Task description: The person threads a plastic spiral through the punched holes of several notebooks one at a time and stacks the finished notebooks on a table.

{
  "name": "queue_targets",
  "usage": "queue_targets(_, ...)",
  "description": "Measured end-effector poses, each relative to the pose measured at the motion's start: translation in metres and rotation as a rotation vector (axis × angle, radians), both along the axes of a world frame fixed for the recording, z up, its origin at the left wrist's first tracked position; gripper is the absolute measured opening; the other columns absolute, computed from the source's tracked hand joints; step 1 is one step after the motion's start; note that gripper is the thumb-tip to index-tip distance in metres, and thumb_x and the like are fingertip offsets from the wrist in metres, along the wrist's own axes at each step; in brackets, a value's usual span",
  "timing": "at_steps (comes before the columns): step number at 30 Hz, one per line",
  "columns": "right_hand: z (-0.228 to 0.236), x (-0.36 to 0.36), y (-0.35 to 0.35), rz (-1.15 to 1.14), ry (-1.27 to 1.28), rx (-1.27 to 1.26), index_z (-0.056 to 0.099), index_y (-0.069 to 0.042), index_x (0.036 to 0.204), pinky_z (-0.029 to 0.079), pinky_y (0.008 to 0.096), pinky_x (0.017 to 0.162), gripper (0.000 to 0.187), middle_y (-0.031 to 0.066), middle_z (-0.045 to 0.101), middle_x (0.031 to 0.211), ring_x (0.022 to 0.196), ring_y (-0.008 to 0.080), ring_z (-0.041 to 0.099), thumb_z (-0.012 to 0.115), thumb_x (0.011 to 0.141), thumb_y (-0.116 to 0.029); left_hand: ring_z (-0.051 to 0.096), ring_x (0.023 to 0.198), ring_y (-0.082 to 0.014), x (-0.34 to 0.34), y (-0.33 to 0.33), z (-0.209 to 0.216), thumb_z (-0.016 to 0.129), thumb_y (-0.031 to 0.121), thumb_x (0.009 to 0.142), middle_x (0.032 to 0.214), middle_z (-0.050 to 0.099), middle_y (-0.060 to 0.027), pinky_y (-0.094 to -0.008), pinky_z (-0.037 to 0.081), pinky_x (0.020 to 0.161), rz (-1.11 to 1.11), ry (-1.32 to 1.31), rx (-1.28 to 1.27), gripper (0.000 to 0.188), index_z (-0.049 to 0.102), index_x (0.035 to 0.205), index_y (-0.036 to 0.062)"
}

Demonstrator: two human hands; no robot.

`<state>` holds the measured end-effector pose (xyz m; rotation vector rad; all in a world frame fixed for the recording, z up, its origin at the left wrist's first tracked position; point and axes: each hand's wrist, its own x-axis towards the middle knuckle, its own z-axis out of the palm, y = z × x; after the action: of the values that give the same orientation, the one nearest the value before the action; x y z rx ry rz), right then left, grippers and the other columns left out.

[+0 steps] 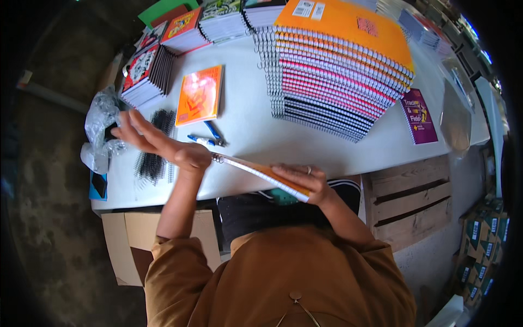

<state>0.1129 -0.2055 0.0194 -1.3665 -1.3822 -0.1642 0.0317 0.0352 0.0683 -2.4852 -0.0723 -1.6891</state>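
My right hand (309, 182) grips an orange-covered book (262, 173) by its near right end, with a ring on one finger. The book is tilted almost edge-on, and a black wire coil shows at its far left end. My left hand (166, 146) is raised beside that coil end, its fingers stretched out and slightly blurred. Its heel is close to the coil; whether it touches I cannot tell. Below the left fingers lies a bunch of loose black coils (153, 158). Blue-handled pliers (212, 132) rest on the white table (242, 117) just beyond the wrist.
A tall stack of spiral-bound books (338, 71) stands at the back right. An orange book (199, 94) lies left of it, beyond the pliers. More bound stacks (148, 76) line the far left. Clear plastic wrap (101, 128) hangs at the left edge; a purple booklet (418, 116) lies right.
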Motion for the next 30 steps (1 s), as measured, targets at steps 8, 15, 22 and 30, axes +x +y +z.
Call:
queue_targets(8, 0.003, 0.0, -0.003, 0.008, 0.128, 0.012, 0.061, 0.001, 0.108, 0.052, 0.033, 0.078, 0.038, 0.0135, 0.064, 0.103, 0.09, 0.027, 0.064, 0.067, 0.071, -0.001, 0.005, 0.134, -0.0424, -0.016, 0.031, -0.04, 0.037, 0.073, 0.077, 0.144, 0.001, -0.03, -0.0535, 0.001, 0.106, -0.216, 0.057, 0.04, 0.108, 0.004, 0.137, -0.0106)
queue_targets(15, 0.01, -0.002, -0.002, -0.066, 0.072, -0.004, 0.06, 0.001, 0.11, 0.052, 0.0321, 0.079, 0.039, 0.0158, 0.063, 0.104, 0.092, 0.0274, 0.064, 0.065, 0.071, 0.0, 0.022, 0.121, -0.0566, -0.036, -0.037, -0.049, 0.048, 0.071, 0.072, 0.134, 0.027, -0.0321, -0.0721, 0.015, 0.091, -0.478, 0.331, 0.097, 0.098, 0.018, 0.138, 0.0051)
queue_targets(22, -0.008, 0.001, 0.003, -0.113, 0.079, 0.047, 0.059, -0.002, 0.113, 0.051, 0.033, 0.082, 0.048, 0.0119, 0.062, 0.109, 0.097, 0.0257, 0.062, 0.06, 0.065, 0.004, 0.005, 0.133, -0.0458, -0.019, -0.061, -0.069, 0.046, 0.071, 0.074, 0.139, 0.015, -0.0317, -0.0616, 0.007, 0.103, -0.632, 0.366, -0.112, 0.098, 0.015, 0.14, 0.0064)
queue_targets(30, 0.002, -0.008, 0.009, -0.107, 0.078, 0.066, 0.06, -0.005, 0.112, 0.053, 0.0329, 0.076, 0.046, 0.0094, 0.062, 0.11, 0.093, 0.0256, 0.063, 0.062, 0.067, 0.006, 0.023, 0.123, -0.0535, -0.012, -0.065, -0.058, 0.056, 0.069, 0.069, 0.134, 0.029, -0.0263, -0.0655, 0.018, 0.098, -0.523, 0.406, -0.197, 0.099, 0.027, 0.134, 0.0007)
